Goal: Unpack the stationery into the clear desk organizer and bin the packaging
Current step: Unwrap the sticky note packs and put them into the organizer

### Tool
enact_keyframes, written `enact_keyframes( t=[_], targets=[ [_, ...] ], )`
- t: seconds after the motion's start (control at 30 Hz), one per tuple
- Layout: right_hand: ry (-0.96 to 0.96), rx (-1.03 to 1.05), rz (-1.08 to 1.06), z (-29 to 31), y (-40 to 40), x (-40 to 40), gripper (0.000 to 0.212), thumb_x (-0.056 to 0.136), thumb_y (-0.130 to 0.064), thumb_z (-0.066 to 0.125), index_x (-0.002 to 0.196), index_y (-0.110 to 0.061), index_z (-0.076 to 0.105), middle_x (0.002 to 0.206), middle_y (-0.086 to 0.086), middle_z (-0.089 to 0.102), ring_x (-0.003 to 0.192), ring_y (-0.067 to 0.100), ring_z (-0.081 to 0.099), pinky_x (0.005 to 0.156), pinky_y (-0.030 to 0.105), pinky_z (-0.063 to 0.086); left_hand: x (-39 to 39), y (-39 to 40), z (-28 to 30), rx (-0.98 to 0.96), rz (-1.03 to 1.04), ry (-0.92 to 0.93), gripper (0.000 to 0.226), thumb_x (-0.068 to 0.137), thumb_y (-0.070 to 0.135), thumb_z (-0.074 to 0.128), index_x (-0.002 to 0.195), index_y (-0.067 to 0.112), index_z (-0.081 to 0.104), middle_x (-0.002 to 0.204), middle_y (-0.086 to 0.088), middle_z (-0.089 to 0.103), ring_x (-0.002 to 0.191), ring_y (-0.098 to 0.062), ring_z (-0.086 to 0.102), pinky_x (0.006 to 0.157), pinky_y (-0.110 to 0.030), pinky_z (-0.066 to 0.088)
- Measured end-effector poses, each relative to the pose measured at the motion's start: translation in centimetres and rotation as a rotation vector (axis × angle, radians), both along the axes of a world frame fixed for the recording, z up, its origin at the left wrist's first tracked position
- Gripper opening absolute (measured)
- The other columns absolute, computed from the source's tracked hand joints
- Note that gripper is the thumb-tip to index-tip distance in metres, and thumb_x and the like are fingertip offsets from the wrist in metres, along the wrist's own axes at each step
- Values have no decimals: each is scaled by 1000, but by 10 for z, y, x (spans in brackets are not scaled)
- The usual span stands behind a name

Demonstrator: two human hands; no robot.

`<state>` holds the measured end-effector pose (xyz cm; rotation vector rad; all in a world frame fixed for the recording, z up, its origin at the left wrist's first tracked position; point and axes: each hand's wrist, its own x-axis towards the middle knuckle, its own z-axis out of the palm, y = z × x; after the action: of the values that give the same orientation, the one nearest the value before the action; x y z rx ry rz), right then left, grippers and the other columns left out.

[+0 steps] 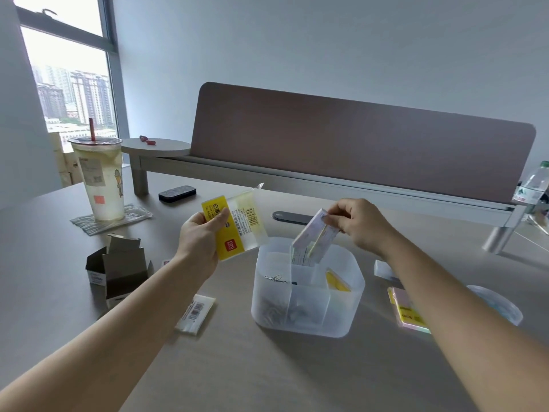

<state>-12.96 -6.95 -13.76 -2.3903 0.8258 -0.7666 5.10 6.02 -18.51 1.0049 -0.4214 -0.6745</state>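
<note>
Head view: right hand (361,226) pinching pads (313,237) over organizer (306,288) back slot, left (200,239) gripping wrapper (237,226). Best to slide pads straight down, then bin wrapper

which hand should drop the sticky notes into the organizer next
Right. The right hand already pinches the sticky notes directly above the clear organizer; the left hand holds the yellow wrapper off to the side.

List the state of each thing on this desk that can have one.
Left hand: grips empty yellow wrapper.
Right hand: pinches sticky notes, tilted over organizer.
Cardboard box: flaps open.
Drink cup: lidded, straw in.
Pink pad: still wrapped.
</note>
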Motion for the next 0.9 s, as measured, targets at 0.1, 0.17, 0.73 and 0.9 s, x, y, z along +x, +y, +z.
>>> enact_keyframes(
  t=[0.1, 0.17, 0.73, 0.9],
  targets=[
    [171, 9, 50, -1, -2, 6, 9, 85, -15, 59, 82, -7, 62, 83, 9, 59, 78, 20, 51, 73, 31, 41, 2, -3, 0, 16, -7, 3, 10, 89, 11, 49, 80, 11, 52, 86, -5, 60, 77, -19, 59, 56, -35, 56],
    [258, 34, 57, -7, -3, 12, 10, 83, -16, 61, 86, -7, 64, 84, 7, 60, 78, 18, 52, 73, 30, 42, 3, -4, -1, 26, -15, -1, 10, 89, 11, 49, 80, 11, 52, 85, -5, 61, 76, -19, 59, 55, -33, 56],
    [40, -92, -7, -27, 23, 0, 24, 84, -23, 59, 104, -9, 58, 102, 0, 54, 94, 12, 46, 78, 22, 33, -1, 19, -5, 210, 2, -69, 9, 87, 11, 54, 93, 9, 47, 85, -6, 58, 73, -19, 58, 51, -33, 54],
    [3, -180, 7, -40, 75, -36, 37, 83, -23, 61, 117, -13, 55, 125, 3, 54, 118, 17, 46, 88, 19, 30, -16, 60, -13, 310, 33, -169, 20, 85, 11, 57, 98, 9, 43, 90, -10, 57, 73, -19, 58, 48, -26, 53]
  ],
)
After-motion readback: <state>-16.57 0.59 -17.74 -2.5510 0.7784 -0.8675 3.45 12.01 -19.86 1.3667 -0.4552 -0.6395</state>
